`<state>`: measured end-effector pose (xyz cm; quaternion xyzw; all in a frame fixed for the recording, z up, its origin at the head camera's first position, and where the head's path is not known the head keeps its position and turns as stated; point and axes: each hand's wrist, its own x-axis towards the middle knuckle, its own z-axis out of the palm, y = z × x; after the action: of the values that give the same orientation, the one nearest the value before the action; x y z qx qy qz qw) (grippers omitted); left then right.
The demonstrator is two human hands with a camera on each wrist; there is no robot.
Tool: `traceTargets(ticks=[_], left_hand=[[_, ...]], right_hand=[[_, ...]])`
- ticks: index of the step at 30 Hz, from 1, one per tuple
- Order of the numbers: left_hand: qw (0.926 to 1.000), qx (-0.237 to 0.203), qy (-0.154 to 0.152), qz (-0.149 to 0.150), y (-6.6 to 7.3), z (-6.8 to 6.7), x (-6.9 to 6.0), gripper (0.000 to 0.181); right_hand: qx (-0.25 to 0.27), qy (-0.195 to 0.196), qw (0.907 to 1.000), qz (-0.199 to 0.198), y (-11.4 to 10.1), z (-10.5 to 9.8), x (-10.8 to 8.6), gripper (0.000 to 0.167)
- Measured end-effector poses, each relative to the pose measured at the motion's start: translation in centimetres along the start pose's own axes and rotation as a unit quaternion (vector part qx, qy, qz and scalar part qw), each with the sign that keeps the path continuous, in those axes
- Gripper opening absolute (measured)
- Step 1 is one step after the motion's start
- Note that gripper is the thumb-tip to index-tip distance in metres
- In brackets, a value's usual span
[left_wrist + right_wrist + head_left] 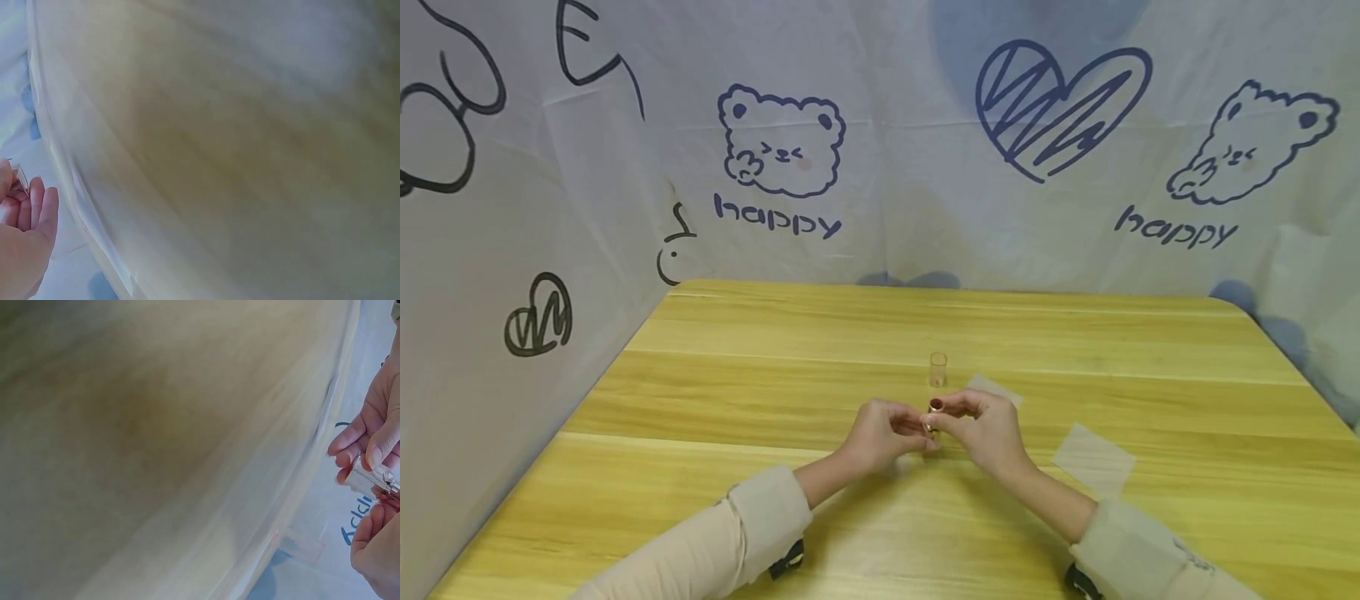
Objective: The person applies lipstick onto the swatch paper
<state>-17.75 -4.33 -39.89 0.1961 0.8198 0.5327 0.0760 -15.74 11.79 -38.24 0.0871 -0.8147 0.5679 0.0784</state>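
Note:
Both hands meet over the middle of the table around a small lipstick [935, 407], a shiny gold tube with a dark red top end. My left hand [878, 437] grips it from the left, fingertips low on the tube. From the other side, my right hand [992, 432] pinches it between thumb and fingers near the top. In the right wrist view the tube [370, 478] shows a clear, glassy part between the fingers. Just behind the hands a transparent cap [938, 371] stands upright on the table. Fingers hide much of the lipstick.
A pale, thin square sheet [1096, 460] lies on the wooden table [760, 333] right of the right forearm. Another sheet [996, 387] is partly covered by the right hand. White cloth [910, 200] with drawings hangs behind the table.

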Motion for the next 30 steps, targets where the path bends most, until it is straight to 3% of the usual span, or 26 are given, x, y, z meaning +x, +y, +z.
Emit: traceTargets(ticks=[9, 14, 23, 30], left_hand=[[0.9996, -0.004, -0.014, 0.023, -0.2, 0.1, 0.2, 0.024], [0.9992, -0.011, -0.018, 0.033, -0.3, 0.1, 0.2, 0.022], [0.9998, -0.013, -0.005, 0.015, -0.4, -0.1, 0.3, 0.025], [0.9997, -0.013, -0.017, 0.007, -0.1, -0.2, 0.1, 0.027]], right_hand=[[0.010, 0.015, 0.9998, -0.002, 0.0, 0.1, 0.4, 0.015], [0.009, 0.004, 0.9998, -0.016, 0.0, 0.1, 0.5, 0.017], [0.029, -0.064, 0.9969, -0.035, 0.5, -0.6, 0.6, 0.026], [0.050, -0.122, 0.9907, -0.035, 0.8, -1.2, 1.0, 0.032]])
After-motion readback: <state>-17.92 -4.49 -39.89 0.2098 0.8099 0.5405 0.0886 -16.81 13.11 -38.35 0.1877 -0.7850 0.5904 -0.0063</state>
